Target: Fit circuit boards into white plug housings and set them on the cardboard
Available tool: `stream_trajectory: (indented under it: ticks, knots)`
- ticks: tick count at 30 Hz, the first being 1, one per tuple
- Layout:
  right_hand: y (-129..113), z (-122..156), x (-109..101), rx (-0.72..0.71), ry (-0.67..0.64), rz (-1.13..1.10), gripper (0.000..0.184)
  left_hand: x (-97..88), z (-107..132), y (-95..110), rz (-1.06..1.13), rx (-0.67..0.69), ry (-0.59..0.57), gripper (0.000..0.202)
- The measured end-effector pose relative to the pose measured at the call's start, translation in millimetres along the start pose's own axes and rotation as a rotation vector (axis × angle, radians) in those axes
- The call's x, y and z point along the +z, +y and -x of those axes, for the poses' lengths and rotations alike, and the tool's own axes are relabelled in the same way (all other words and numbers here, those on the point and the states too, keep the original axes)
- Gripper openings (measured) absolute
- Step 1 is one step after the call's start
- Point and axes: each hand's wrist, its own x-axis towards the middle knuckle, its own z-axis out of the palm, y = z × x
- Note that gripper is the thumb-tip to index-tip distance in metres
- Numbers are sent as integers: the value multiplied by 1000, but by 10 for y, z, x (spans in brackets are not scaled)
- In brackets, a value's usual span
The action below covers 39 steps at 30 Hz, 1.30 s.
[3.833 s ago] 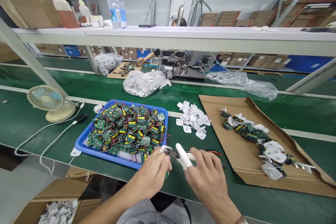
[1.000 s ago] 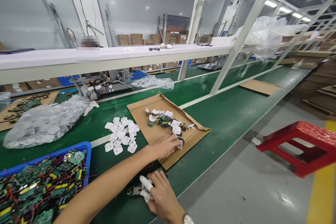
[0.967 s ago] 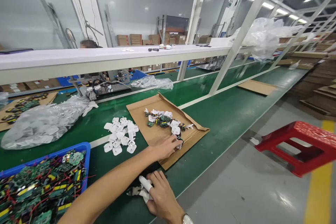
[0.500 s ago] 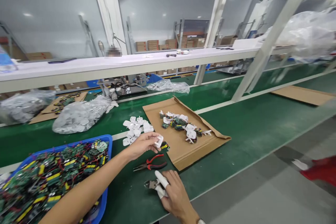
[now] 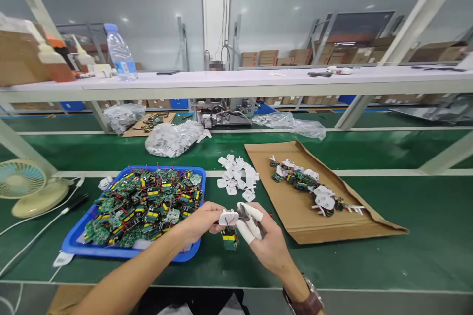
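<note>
While the left hand pinches a white plastic piece, the right hand, two of its digits covered in white, grips a pair of pliers whose dark head sits right beside the piece's edge; whether they touch, I cannot tell. A circuit board with yellow parts shows just below the piece, over the tabletop. To the left, a blue tray is heaped with similar boards. Beyond the hands lies a loose pile of white pieces, and right of it a cardboard sheet carries a row of boards and white parts jumbled together.
</note>
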Motion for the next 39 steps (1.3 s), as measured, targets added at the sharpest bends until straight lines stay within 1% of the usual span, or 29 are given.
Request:
stream_trajectory:
  ticks: [2,5,7,8,10,12,15,17,19,22,23,24,25,27,28,29,30,31,34,36,37,39]
  knots:
    - [-64,-44,153,54,-55,-24,25,2,69,-81,40,32,43,34]
    - [-56,-51,347,110,2,-6,26,-10,178,-208,233,82,87,48]
    - [-21,-58,427,64,58,46,24,-36,267,-278,349,97,76,60]
    - [-2,-65,454,23,79,84,22,-57,315,-304,355,98,73,61]
    - [34,-81,493,-71,89,171,19,-115,408,-327,260,101,103,54]
    - [65,-91,533,-165,65,247,23,-188,487,-316,128,123,159,42]
    - [97,-93,620,-296,21,327,29,-291,564,-270,-80,212,218,23]
    - [106,-93,689,-330,-4,319,28,-337,597,-243,-211,263,251,18]
    - [102,-98,745,-279,-51,239,25,-363,626,-226,-324,280,319,23]
    - [72,-113,779,-72,-107,95,18,-380,680,-201,-496,294,470,32]
    - [56,-119,780,-3,-123,60,18,-383,698,-192,-526,311,492,32]
    - [38,-125,777,52,-140,33,21,-385,712,-184,-521,329,479,32]
    - [19,-131,774,90,-160,13,24,-386,721,-178,-478,342,433,31]
    - [-15,-141,769,114,-196,-4,29,-384,718,-179,-306,345,298,32]
    - [-29,-145,765,103,-198,6,29,-382,706,-187,-214,341,250,35]
    - [-39,-148,757,77,-194,29,29,-380,690,-199,-142,341,237,37]
    - [-45,-150,742,34,-185,65,27,-378,673,-214,-101,346,257,39]
    - [-46,-151,718,-32,-175,118,27,-379,657,-228,-92,354,302,41]
    - [-27,-146,594,-315,-116,380,25,-385,639,-254,-169,352,466,41]
    - [-14,-138,496,-475,-70,611,20,-382,662,-250,-222,340,519,42]
    - [-14,-133,454,-522,-60,720,18,-375,681,-244,-245,340,529,43]
    - [-30,-124,397,-573,-70,889,18,-350,723,-228,-290,348,527,44]
